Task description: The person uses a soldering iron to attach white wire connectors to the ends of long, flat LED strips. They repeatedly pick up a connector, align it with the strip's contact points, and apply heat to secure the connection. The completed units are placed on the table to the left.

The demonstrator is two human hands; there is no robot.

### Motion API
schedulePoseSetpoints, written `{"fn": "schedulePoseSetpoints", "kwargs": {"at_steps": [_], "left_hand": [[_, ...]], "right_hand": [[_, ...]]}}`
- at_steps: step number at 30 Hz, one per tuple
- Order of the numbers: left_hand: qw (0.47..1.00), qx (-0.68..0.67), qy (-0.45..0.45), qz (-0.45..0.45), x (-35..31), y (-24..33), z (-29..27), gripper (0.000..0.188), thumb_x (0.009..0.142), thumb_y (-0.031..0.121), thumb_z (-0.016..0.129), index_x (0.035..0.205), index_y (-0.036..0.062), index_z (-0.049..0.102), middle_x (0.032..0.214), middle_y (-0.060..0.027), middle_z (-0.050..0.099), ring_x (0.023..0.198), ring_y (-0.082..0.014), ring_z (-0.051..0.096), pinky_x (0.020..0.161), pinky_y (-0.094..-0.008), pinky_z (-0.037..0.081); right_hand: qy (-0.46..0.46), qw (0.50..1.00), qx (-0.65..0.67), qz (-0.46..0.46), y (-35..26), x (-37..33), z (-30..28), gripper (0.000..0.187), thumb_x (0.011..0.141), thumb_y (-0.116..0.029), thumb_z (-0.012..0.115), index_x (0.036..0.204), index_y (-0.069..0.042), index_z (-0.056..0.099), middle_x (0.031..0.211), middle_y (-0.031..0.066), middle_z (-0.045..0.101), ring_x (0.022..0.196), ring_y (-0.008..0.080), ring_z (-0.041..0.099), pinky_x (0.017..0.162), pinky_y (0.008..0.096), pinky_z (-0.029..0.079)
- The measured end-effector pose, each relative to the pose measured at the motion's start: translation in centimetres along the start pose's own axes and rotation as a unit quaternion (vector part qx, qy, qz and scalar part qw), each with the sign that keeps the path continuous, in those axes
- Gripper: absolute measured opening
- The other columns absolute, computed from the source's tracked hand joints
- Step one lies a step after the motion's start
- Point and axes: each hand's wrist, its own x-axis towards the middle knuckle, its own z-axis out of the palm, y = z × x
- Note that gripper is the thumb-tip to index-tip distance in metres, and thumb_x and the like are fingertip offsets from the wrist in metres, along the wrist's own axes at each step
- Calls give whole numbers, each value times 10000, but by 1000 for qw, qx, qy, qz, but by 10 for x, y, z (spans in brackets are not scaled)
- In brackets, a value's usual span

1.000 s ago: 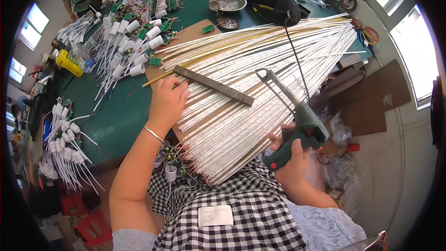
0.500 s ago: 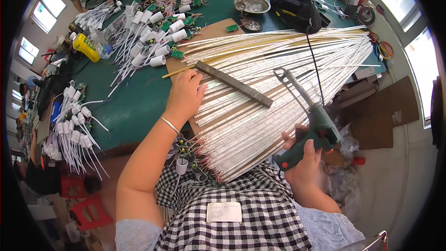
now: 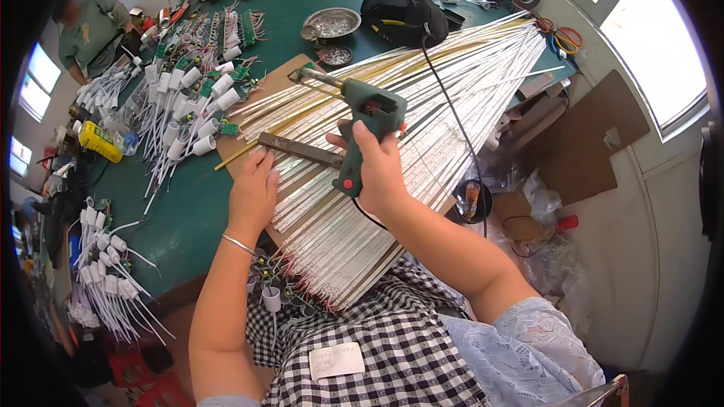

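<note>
My right hand (image 3: 381,169) is wrapped round the grip of a green soldering gun (image 3: 373,109), with its metal tip pointing to the far left above the strips. Long, thin white LED strips (image 3: 377,211) lie side by side, fanning from the near left to the far right. Across them rests a dark flat bar (image 3: 302,151), its right end partly behind the gun. Near the bar's left end my left hand (image 3: 253,188) lies over the strip ends, fingers stretched forward; its fingertips are partly hidden.
White lamp bases with green circuit boards (image 3: 181,98) heap on the left of the green table (image 3: 196,218). A black cap (image 3: 403,15), a metal bowl (image 3: 332,24) and a small dish (image 3: 334,56) stand beyond the strips. Another person (image 3: 94,30) sits at the far left.
My right hand has carried the soldering gun left and forward, from the strips' right side to over the dark bar. My left hand stays at the strip ends. The view has shifted right.
</note>
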Motion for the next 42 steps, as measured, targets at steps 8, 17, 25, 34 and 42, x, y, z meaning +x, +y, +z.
{"fn": "schedulePoseSetpoints", "kwargs": {"at_steps": [8, 17, 25, 34, 42], "left_hand": [[999, 34, -16, -17, -20, 24, -4, 333, 915, 116, 551, 1225, -4, 543, 1249, -172, 529, 1188, -356, 516, 954, -400, 463], [999, 12, 22, -32, -40, 46, -3, 328, 906, 100, 562, 1216, -6, 559, 1246, -171, 545, 1189, -356, 519, 970, -408, 451], [999, 9, 33, -32, -57, 61, -4, 343, 887, 87, 589, 1217, -4, 561, 1251, -154, 540, 1188, -344, 516, 977, -404, 451], [988, -129, 63, -58, -55, 28, -48, 283, 871, 60, 589, 1151, 60, 633, 1158, -122, 603, 1081, -307, 578, 906, -356, 473], [992, -127, -7, 15, -97, 41, -63, 275, 722, 16, 709, 989, 81, 708, 860, -68, 597, 787, -252, 562, 710, -357, 464]], "right_hand": [[-47, 994, -90, -49, 6, 0, -8, 456, 930, -214, 606, 1296, -50, 389, 1152, 117, 534, 1032, 276, 601, 855, 390, 479], [-56, 992, -108, -44, -3, -17, -17, 403, 924, -185, 626, 1241, -47, 420, 1095, 90, 563, 973, 266, 638, 862, 362, 482], [-57, 986, -149, -41, -6, -31, -24, 442, 929, -186, 595, 1300, -51, 397, 1141, 127, 578, 1044, 309, 625, 864, 389, 493], [-44, 985, -166, -17, -15, -35, -20, 469, 921, -241, 625, 1276, -2, 431, 1138, 138, 582, 1041, 313, 629, 873, 386, 500], [-19, 982, -178, -53, -18, -38, -21, 469, 929, -207, 598, 1311, -16, 406, 1158, 164, 576, 1036, 325, 628, 886, 407, 503]]}}
